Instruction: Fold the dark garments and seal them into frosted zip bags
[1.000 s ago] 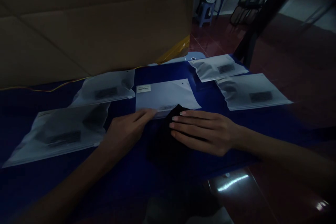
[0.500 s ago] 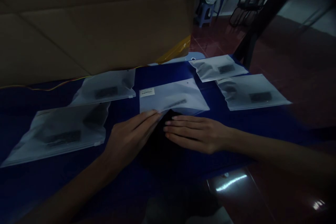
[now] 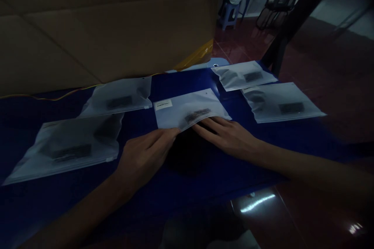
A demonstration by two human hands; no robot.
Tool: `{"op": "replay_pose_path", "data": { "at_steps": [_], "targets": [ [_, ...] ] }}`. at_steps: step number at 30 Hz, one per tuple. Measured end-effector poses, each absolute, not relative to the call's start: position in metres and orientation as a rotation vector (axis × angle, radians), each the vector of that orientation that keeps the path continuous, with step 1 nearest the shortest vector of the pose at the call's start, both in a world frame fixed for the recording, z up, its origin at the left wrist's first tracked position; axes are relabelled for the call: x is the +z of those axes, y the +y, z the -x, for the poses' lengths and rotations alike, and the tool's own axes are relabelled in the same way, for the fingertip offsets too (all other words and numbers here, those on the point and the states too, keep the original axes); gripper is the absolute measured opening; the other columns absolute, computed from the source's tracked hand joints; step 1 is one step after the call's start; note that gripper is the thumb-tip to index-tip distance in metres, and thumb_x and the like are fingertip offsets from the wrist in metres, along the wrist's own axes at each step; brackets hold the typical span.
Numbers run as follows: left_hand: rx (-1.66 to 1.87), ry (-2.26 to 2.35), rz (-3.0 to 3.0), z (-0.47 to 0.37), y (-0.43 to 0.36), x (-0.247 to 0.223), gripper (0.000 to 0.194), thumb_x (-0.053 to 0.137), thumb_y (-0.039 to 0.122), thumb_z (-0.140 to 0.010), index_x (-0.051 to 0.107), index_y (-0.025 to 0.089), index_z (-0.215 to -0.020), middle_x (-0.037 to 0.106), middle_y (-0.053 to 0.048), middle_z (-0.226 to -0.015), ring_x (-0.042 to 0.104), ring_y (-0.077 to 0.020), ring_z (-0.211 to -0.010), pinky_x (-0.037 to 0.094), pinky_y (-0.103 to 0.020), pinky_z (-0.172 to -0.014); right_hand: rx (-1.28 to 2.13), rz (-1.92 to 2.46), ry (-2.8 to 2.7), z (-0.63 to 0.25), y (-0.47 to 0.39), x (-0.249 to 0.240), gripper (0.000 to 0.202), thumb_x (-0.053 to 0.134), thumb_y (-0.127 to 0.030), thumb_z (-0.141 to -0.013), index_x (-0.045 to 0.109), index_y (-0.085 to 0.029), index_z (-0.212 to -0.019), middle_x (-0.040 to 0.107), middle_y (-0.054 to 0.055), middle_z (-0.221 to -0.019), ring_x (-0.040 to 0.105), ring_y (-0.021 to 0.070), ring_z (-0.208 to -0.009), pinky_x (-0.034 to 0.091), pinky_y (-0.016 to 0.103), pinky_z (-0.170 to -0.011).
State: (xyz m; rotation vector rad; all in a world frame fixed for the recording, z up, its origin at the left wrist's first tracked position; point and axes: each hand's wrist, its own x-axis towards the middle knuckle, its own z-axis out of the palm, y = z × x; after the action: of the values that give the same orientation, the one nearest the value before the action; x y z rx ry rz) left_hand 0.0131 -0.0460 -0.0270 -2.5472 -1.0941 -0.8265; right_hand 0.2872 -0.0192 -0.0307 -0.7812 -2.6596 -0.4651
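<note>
A frosted plastic zip bag (image 3: pixel 175 114) with a white label and a dark printed patch lies in front of me. My left hand (image 3: pixel 149 149) is closed, its thumb and fingers pinching the bag's near edge. The fingers of my right hand (image 3: pixel 228 134) are stretched out flat, their tips under the bag's upper film at its raised mouth. Below the mouth, between my hands, is a black, soft-looking thing (image 3: pixel 185 151); its outline is lost in the dark.
Two similar bags (image 3: pixel 73 149) lie on the left of the blue table (image 3: pixel 140 190), two more (image 3: pixel 284 103) on the right. A large cardboard box (image 3: pixel 111 39) stands behind. Farther back are a person on a blue stool (image 3: pixel 229 13) and a black chair (image 3: pixel 280 4).
My right hand has moved forward from on top of the black thing, and its fingertips have gone under the bag's film. The black thing's raised peak no longer shows. My left hand stays at the edge.
</note>
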Motion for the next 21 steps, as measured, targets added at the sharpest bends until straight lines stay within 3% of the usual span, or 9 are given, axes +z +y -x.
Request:
{"op": "replay_pose_path", "data": {
  "at_steps": [3,9,13,18,21],
  "targets": [
    [-0.889,-1.088,2.473,-0.019,-0.052,-0.021,0.009,0.069,0.017,-0.102,0.071,0.016,-0.110,0.080,0.001,-0.082,0.074,-0.0098,-0.065,0.050,-0.018,-0.054,-0.606,0.880,-2.624,-0.287,-0.024,-0.033,0.049,0.044,0.001,-0.100,0.060,-0.008,-0.145,0.075,0.019,-0.126,0.075,0.0253,-0.099,0.062,0.027,-0.058],
    [-0.877,-1.029,2.541,-0.026,-0.055,-0.017,0.004,0.067,0.014,-0.103,0.069,0.017,-0.105,0.078,0.004,-0.080,0.073,-0.0074,-0.064,0.048,-0.018,-0.054,-0.695,0.991,-2.571,-0.288,-0.025,-0.033,0.039,0.052,-0.002,-0.100,0.068,-0.008,-0.135,0.080,0.014,-0.107,0.074,0.0211,-0.083,0.062,0.027,-0.063],
    [-0.867,-1.044,2.540,-0.024,-0.051,-0.017,0.003,0.068,0.013,-0.102,0.069,0.016,-0.104,0.075,0.002,-0.080,0.071,-0.0091,-0.066,0.048,-0.020,-0.057,-0.625,0.817,-2.602,-0.291,-0.019,-0.029,0.040,0.048,-0.002,-0.102,0.063,-0.010,-0.138,0.078,0.015,-0.118,0.075,0.0214,-0.095,0.063,0.026,-0.064],
    [-0.835,-0.998,2.574,-0.021,-0.048,-0.018,0.009,0.064,0.013,-0.103,0.072,0.015,-0.099,0.076,0.000,-0.084,0.072,-0.0108,-0.070,0.050,-0.021,-0.060,-0.547,0.334,-2.611,-0.292,-0.014,-0.029,0.028,0.057,-0.008,-0.103,0.066,-0.016,-0.128,0.076,0.011,-0.129,0.071,0.0224,-0.120,0.065,0.031,-0.086],
    [-0.851,-0.974,2.589,-0.021,-0.049,-0.017,0.011,0.063,0.014,-0.103,0.073,0.016,-0.100,0.075,0.001,-0.082,0.070,-0.0095,-0.065,0.050,-0.020,-0.056,-0.558,0.422,-2.617,-0.291,-0.015,-0.031,0.029,0.057,-0.008,-0.103,0.067,-0.015,-0.129,0.078,0.009,-0.123,0.074,0.0218,-0.112,0.065,0.029,-0.076]
  ]
}}
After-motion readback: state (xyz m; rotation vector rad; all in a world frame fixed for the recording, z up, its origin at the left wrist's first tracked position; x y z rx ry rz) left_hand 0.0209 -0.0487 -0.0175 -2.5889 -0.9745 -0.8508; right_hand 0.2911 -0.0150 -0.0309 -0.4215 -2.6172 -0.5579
